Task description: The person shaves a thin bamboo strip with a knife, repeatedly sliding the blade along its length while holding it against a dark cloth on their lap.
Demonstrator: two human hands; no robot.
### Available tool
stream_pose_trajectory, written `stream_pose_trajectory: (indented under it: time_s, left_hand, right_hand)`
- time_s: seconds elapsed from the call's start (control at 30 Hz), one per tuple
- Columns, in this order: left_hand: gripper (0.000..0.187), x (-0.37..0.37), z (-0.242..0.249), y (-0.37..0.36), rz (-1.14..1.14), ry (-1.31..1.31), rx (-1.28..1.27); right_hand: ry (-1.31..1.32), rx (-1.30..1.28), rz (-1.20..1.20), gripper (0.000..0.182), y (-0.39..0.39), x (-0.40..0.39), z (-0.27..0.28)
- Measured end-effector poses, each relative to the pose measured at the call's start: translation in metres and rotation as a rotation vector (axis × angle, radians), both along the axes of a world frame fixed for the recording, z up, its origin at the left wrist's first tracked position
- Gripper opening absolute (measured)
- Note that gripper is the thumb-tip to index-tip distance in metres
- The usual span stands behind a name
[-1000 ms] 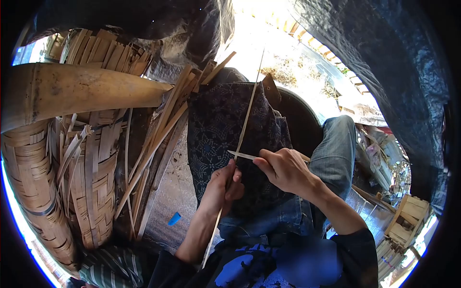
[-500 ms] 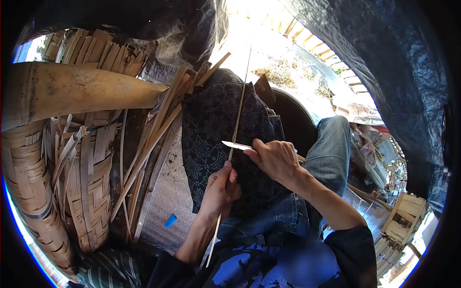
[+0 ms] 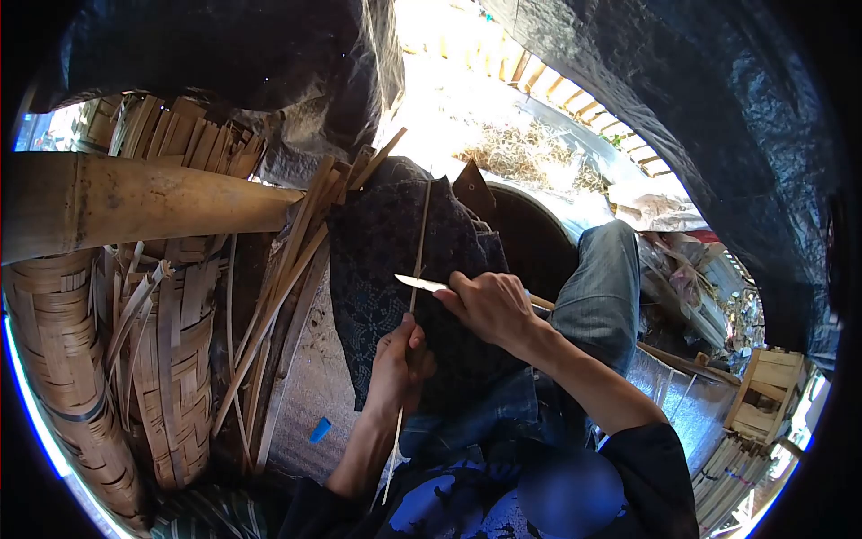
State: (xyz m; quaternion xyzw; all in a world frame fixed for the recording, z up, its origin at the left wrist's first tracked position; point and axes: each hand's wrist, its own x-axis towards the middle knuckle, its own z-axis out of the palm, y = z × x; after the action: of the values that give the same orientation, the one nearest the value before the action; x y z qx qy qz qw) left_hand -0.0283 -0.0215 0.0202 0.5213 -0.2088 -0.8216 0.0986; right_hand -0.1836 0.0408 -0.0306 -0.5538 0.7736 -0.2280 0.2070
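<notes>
1. Slender pale bamboo strip (image 3: 422, 234): over dark patterned cloth (image 3: 364, 269); my left hand (image 3: 395, 364) keeps a narrow grip around it.
2. I log right hand (image 3: 492, 307) gripping a silver-bladed knife (image 3: 417, 283), blade across the strip.

Harsh daylight pours in through the opening at the top, burning the ground beyond almost to white, though the dry straw (image 3: 516, 153) keeps some texture. The dark plastic sheeting (image 3: 682, 99) carries bluish sheen. Shade covers the patterned cloth (image 3: 373, 269), muting its print. Wide-angle distortion bows the edges, with black corners and blue-violet fringing; the shirt print (image 3: 570, 499) is blurred.
</notes>
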Motion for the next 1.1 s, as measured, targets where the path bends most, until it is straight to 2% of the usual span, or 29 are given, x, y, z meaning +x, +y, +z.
stream_pose_trajectory:
  time_s: [0.1,0.17,0.23,0.3,0.33,0.43,0.5,0.63,0.83,0.9,0.97,1.03,1.1]
  left_hand:
    - [0.037,0.004,-0.001,-0.001,-0.015,-0.002,0.011]
    - [0.037,0.005,-0.001,0.003,-0.034,0.01,0.013]
    - [0.038,0.003,0.004,0.009,-0.048,0.0,-0.006]
    - [0.039,0.008,0.002,0.021,-0.048,0.012,0.014]
    - [0.04,0.01,0.002,0.02,-0.043,0.028,0.024]
    - [0.038,0.01,0.005,0.007,-0.064,0.001,0.017]
    - [0.038,0.006,0.005,0.003,-0.075,0.007,0.026]
    - [0.038,0.005,0.003,0.001,-0.108,0.03,0.047]
    - [0.04,0.005,0.004,0.011,-0.119,-0.009,-0.003]
    - [0.04,0.011,0.008,0.02,-0.122,0.015,0.005]
    - [0.041,0.014,0.009,0.019,-0.117,0.031,0.025]
    - [0.042,0.016,0.01,0.01,-0.174,0.06,-0.036]
    - [0.041,0.008,0.012,0.003,-0.171,0.051,-0.033]
  right_hand:
    - [-0.067,0.077,0.131,0.045,0.009,0.002,0.011]
    - [0.083,0.074,0.02,0.046,0.007,0.003,0.004]
    - [0.052,0.114,0.017,0.04,-0.006,-0.013,-0.006]
    - [0.14,0.148,-0.188,0.038,-0.016,-0.032,-0.024]
    - [0.135,0.133,-0.188,0.038,-0.015,-0.035,-0.025]
    - [0.038,0.085,-0.136,0.041,0.003,-0.034,-0.015]
    - [-0.138,-0.039,-0.03,0.039,0.01,-0.022,0.003]
    - [-0.129,0.071,0.143,0.039,0.018,-0.006,0.014]
    - [0.062,0.056,0.031,0.041,-0.001,-0.015,-0.019]
    - [0.146,0.077,-0.197,0.04,-0.01,-0.039,-0.033]
    - [0.085,0.097,-0.225,0.038,-0.001,-0.042,-0.024]
    - [-0.149,-0.038,-0.271,0.036,0.011,-0.042,-0.015]
    - [-0.223,-0.035,-0.162,0.036,0.022,-0.03,-0.003]
